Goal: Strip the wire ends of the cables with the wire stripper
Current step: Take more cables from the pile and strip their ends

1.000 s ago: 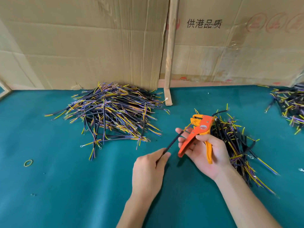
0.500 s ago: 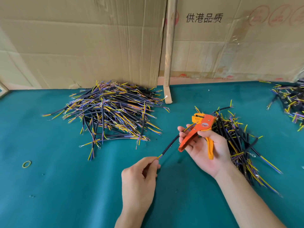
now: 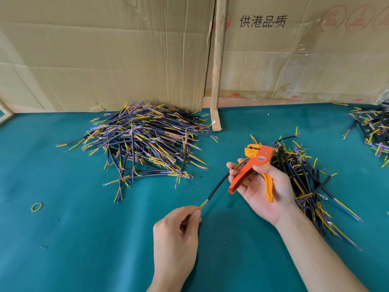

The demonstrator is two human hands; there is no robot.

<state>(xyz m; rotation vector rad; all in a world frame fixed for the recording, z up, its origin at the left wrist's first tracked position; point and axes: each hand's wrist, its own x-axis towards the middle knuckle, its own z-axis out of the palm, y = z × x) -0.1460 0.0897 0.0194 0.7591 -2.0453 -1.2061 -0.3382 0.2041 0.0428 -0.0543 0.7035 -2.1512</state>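
The right hand (image 3: 263,186) is gripping the orange wire stripper (image 3: 255,165), its head taking one cable (image 3: 219,182) end. The left hand (image 3: 179,228) is pinching the cable's near end. Stripping looks underway; next likely calls for squeezing the handles while holding the cable steady.

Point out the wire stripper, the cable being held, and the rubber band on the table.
wire stripper (image 3: 260,158), head view, on the orange body by the round label.
cable (image 3: 217,185), head view, on the middle of its black sheath.
rubber band (image 3: 33,207), head view, on the loop's left side.
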